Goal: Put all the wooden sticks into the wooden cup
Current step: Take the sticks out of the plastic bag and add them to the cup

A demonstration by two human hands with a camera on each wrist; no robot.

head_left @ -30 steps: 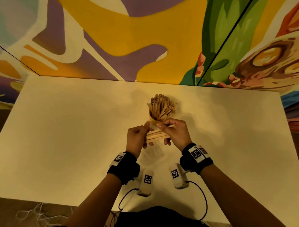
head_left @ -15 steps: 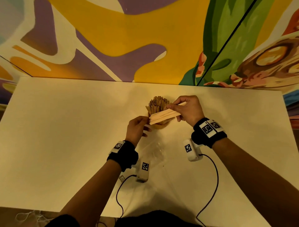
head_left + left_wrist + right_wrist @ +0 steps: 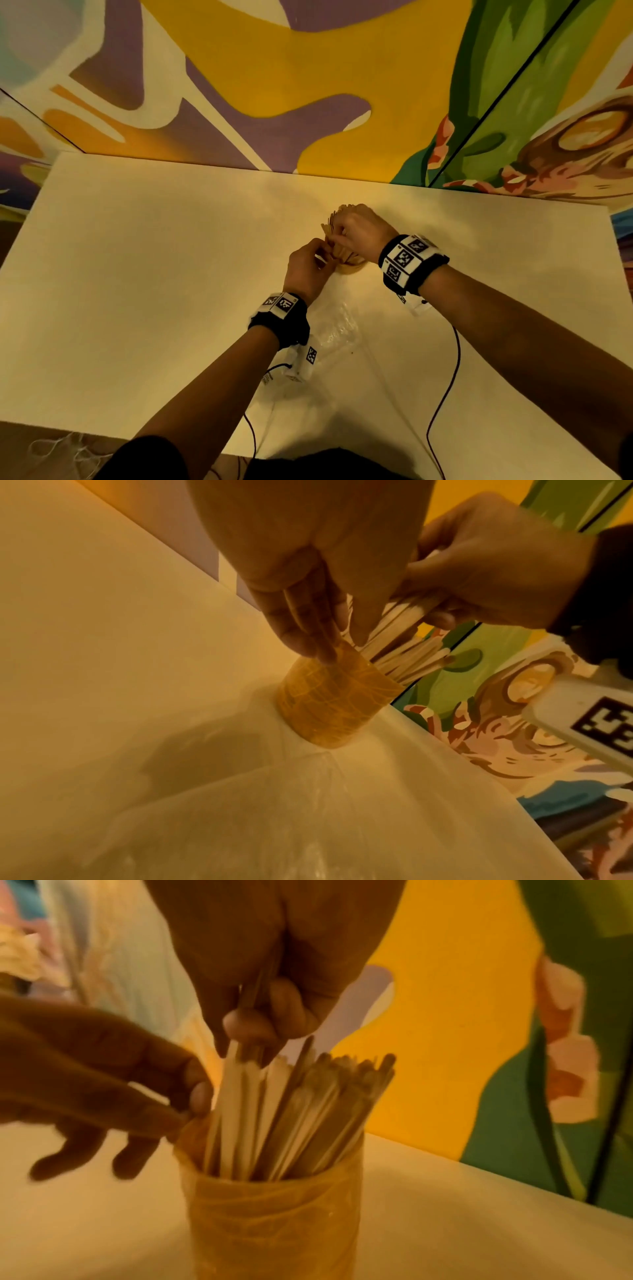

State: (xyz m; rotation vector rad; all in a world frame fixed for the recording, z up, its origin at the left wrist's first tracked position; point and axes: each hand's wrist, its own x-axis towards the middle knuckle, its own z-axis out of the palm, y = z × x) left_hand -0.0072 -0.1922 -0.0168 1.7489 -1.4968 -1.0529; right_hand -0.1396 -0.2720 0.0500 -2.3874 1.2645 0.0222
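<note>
The wooden cup (image 3: 274, 1218) stands upright on the white table (image 3: 154, 291), packed with several wooden sticks (image 3: 308, 1110). My right hand (image 3: 246, 1042) is directly above it and grips a bundle of sticks (image 3: 404, 618) at their tops, with their lower ends inside the cup. My left hand (image 3: 192, 1110) is at the cup's near left side, pinching the rim between thumb and fingers (image 3: 308, 631). In the head view both hands (image 3: 339, 236) (image 3: 320, 255) hide most of the cup (image 3: 349, 267).
A crumpled clear plastic bag (image 3: 337, 329) lies on the table just in front of the cup. Black cables (image 3: 445, 377) trail from the wrist cameras towards me. A painted wall (image 3: 274, 85) rises behind the table's far edge.
My right hand carried the bundle from in front of the cup up over it and turned it upright into the cup. My left hand let go of the bundle and moved to the cup's rim.
</note>
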